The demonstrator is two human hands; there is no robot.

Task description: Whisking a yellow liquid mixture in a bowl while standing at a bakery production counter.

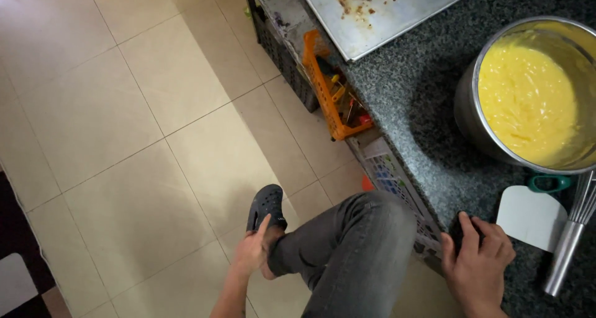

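A person stands on one leg on the pale tiled floor (124, 138), the other knee raised in grey trousers. The left hand (253, 251) closes loosely around the heel of a single dark clog (267, 207), at the bottom centre of the view, fingers curled on the shoe and ankle. To the right, against the desk front, stand three crates: one dark crate (279, 51) far off, one orange crate (332, 91) of small tools in the middle, one pale crate (391, 175) nearest the knee. On the speckled stone desk (410, 88) lie one stained metal tray (379, 11), one steel pot (528, 94) of yellow batter, one white plastic scraper (531, 217), one green-handled tool (549, 183) mostly hidden, and one whisk (574, 231). The right hand (478, 262) rests on the desk edge at the near right, fingers bent over a small dark object that cannot be made out.

The balance looks the main risk: with one foot off the floor, a slip on smooth tile could throw weight onto the right hand and jolt the desk. The pot stands close to that hand, so a lurch might spill batter. A hand that has just touched a shoe could also carry dirt to the food tools.
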